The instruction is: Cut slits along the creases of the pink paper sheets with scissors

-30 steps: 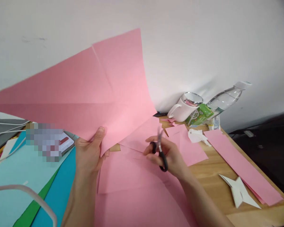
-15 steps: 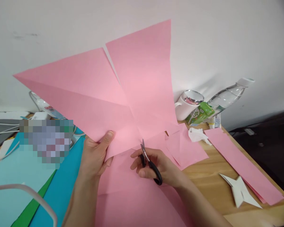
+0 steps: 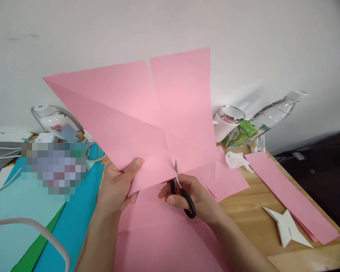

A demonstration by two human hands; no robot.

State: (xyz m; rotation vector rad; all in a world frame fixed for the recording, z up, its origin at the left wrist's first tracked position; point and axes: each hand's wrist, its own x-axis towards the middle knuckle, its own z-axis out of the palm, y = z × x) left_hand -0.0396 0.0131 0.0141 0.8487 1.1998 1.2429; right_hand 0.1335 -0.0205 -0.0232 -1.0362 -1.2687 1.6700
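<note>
My left hand point(image 3: 117, 187) pinches the lower edge of a large creased pink paper sheet point(image 3: 147, 113), holding it upright above the table. A slit runs down from the sheet's top edge towards its middle. My right hand point(image 3: 191, 196) grips black-handled scissors point(image 3: 183, 190), whose blades point up and meet the sheet's bottom edge just right of my left thumb. More pink paper point(image 3: 158, 234) lies flat under both hands.
Pink strips point(image 3: 291, 196) and a white folded paper star point(image 3: 287, 228) lie at the right on the wooden table point(image 3: 252, 219). A white mug point(image 3: 226, 124), green carton point(image 3: 239, 136), water bottle point(image 3: 274, 113) and crumpled tissue point(image 3: 236, 160) stand behind. Blue and green sheets point(image 3: 31, 226) lie left.
The sheet has turned clockwise and shifted right, uncovering a white bottle at the left. My right hand has brought the scissors leftward and upright to the sheet's lower edge.
</note>
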